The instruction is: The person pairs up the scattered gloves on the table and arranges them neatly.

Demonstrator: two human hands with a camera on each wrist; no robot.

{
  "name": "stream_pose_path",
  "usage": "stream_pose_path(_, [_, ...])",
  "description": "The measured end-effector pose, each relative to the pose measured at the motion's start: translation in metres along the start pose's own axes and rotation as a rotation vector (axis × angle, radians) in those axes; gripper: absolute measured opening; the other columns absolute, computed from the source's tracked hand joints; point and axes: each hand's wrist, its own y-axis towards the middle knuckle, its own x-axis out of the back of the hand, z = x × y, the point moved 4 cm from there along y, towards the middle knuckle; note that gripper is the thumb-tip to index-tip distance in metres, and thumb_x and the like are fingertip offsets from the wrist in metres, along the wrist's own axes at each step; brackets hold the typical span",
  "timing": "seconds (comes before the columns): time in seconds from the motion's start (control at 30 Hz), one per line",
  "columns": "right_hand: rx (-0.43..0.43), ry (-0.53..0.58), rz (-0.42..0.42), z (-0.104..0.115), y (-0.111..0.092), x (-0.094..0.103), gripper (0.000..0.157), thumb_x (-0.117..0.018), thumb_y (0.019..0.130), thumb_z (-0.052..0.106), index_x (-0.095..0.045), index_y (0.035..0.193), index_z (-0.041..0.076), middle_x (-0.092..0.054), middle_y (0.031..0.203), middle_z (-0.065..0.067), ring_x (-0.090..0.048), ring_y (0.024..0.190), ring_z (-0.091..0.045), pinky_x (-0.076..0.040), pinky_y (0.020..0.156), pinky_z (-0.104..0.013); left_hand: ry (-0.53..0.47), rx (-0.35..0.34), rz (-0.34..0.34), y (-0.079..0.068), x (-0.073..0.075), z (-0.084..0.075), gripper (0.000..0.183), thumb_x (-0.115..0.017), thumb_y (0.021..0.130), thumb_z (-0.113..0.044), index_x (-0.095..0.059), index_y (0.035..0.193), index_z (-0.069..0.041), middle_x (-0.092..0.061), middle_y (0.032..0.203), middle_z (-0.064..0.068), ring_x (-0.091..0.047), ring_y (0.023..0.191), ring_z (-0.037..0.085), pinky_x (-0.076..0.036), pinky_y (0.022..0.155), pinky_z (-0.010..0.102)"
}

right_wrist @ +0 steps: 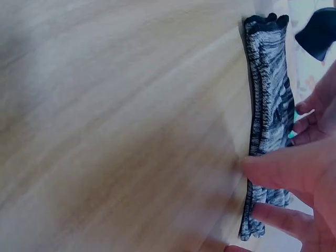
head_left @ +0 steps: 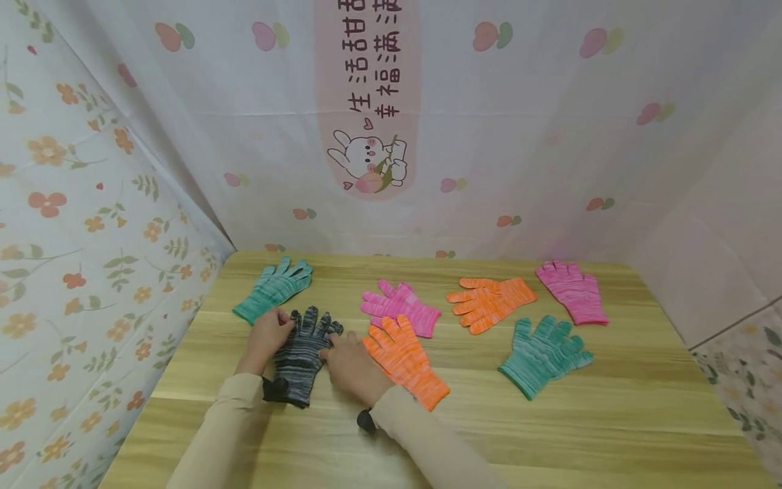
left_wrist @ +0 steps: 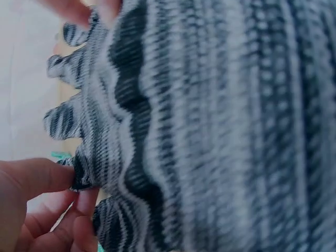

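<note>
On the wood-grain counter (head_left: 550,435), the left hand (head_left: 267,341) pinches a finger of the black-grey striped knitted glove (head_left: 297,370); right hand (head_left: 356,370) touches it, gripping I cannot tell. White printed curtain (head_left: 537,136) reads "生活甜", "幸福满".

- Wood-grain table (head_left: 611,414) in yellowish tan, its bands running from side to side
- White backdrop (head_left: 464,129) hanging behind the table's far edge, printed with scattered pairs of pinkish and green heart-like shapes (head_left: 485,36)
- Rounded pink panel (head_left: 326,81) on that backdrop, with two columns of dark Chinese characters (head_left: 356,66) cut off at the top and a cartoon rabbit (head_left: 365,153) below them
- White flowered cloth (head_left: 73,234) at the left, with orange blossoms (head_left: 47,151) and green leafy sprigs (head_left: 119,269)
- Plain pale surface (head_left: 721,224) at the right, above a flowered patch (head_left: 742,377)
</note>
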Motion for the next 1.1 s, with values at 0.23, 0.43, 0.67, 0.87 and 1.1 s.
stream_pose_path(0.23, [0.014, 0.076, 0.032, -0.006, 0.002, -0.003, 0.050, -0.057, 0.086, 0.014, -0.052, 0.132, 0.032, -0.037, 0.147, -0.002, -0.049, 0.114, -0.032, -0.051, 0.083, -0.033, -0.013, -0.021, -0.080, 0.000, -0.006, -0.001, 0.012, -0.058, 0.086, -0.007, -0.049, 0.089, 0.000, -0.056, 0.082, 0.016, -0.055, 0.075, 0.029, -0.045, 0.066, 0.042])
stream_pose_path(0.43, [0.020, 0.159, 0.027, -0.011, 0.001, 0.001, 0.050, -0.056, 0.085, 0.010, -0.054, 0.131, 0.027, -0.036, 0.148, -0.002, -0.047, 0.119, -0.034, -0.052, 0.086, -0.034, 0.037, -0.137, -0.151, 0.000, -0.006, -0.009, 0.003, -0.056, 0.085, 0.000, -0.053, 0.087, 0.001, -0.049, 0.091, 0.020, -0.051, 0.082, 0.033, -0.044, 0.071, 0.045])
stream_pose_path(0.67, [0.023, 0.150, 0.053, -0.010, 0.000, 0.002, 0.046, -0.058, 0.085, 0.012, -0.057, 0.129, 0.027, -0.036, 0.148, -0.002, -0.045, 0.122, -0.034, -0.052, 0.086, -0.033, 0.212, -0.252, 0.005, -0.011, -0.013, -0.036, 0.020, -0.056, 0.089, -0.004, -0.062, 0.107, 0.004, -0.054, 0.113, 0.023, -0.053, 0.107, 0.038, -0.047, 0.087, 0.048])
stream_pose_path(0.87, [0.027, 0.092, 0.061, -0.009, 0.000, 0.001, 0.049, -0.061, 0.084, 0.015, -0.056, 0.130, 0.030, -0.038, 0.147, -0.002, -0.048, 0.113, -0.029, -0.051, 0.075, -0.027, 0.374, -0.237, 0.213, -0.022, -0.026, -0.044, 0.047, -0.055, 0.093, -0.013, -0.043, 0.128, 0.017, -0.041, 0.134, 0.032, -0.039, 0.126, 0.045, -0.038, 0.102, 0.052])
stream_pose_path(1.1, [0.013, 0.137, 0.065, -0.011, 0.000, 0.001, 0.047, -0.059, 0.085, 0.014, -0.056, 0.129, 0.031, -0.037, 0.148, -0.001, -0.046, 0.120, -0.032, -0.053, 0.080, -0.030, 0.342, -0.259, 0.154, -0.025, -0.031, -0.043, 0.042, -0.047, 0.096, -0.010, -0.043, 0.128, 0.016, -0.038, 0.136, 0.031, -0.039, 0.125, 0.047, -0.039, 0.100, 0.053])
